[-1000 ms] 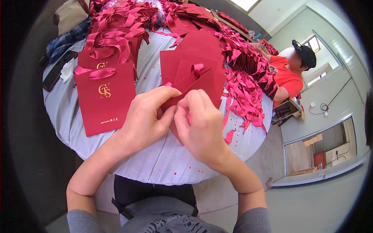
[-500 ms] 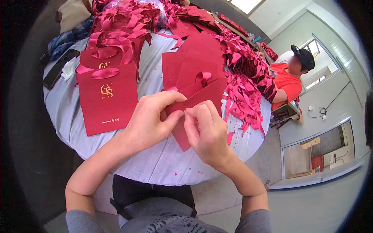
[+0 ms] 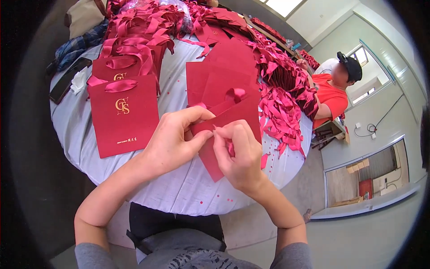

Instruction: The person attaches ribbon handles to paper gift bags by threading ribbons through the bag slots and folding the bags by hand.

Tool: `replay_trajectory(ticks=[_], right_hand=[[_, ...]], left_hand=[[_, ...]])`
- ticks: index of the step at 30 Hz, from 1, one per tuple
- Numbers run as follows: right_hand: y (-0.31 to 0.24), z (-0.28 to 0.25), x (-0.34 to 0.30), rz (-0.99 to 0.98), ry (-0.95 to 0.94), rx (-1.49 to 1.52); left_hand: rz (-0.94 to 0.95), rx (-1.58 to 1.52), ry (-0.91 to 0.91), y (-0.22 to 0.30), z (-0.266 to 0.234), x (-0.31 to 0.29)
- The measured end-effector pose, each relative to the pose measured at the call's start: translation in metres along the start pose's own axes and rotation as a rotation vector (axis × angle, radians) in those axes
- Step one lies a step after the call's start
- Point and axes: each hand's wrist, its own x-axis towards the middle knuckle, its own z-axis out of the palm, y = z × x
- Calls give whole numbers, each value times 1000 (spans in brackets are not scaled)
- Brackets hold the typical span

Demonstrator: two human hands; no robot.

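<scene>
Over the near middle of the table, a dark red paper gift bag tilts between my hands. My left hand grips its upper left edge, fingers behind and thumb in front. With thumb and forefinger, my right hand pinches a pink-red ribbon close to the bag's top edge; part of it shows inside the curled fingers. The tips of both hands nearly meet there. A ribbon loop stands up behind the bag's rim. Which hole the ribbon passes through is hidden by my fingers.
Finished-looking bags with ribbon handles lie in an overlapping row at left. Flat red bags are stacked beyond my hands. Loose ribbons heap at right. A phone lies at the left edge. A person in red works at far right.
The held bag has turned slightly, its front panel facing me more and its lower corner dropping a little. Both hands keep their grip. The other person's hand has lifted slightly.
</scene>
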Motion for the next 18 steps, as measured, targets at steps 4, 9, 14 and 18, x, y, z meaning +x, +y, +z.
replay_trajectory(ticks=[4,9,14,18], right_hand=[[-2,-1,3,60,-43,69],[-6,1,9,18,-75,38],[0,-25,21,242,-276,139],[-8,-39,27,144,-280,-211]], left_hand=[[64,40,3,-1,0,-1],[153,110,-25,-1,-4,-3],[194,140,-46,2,-1,1],[325,306,-38,22,-6,0]])
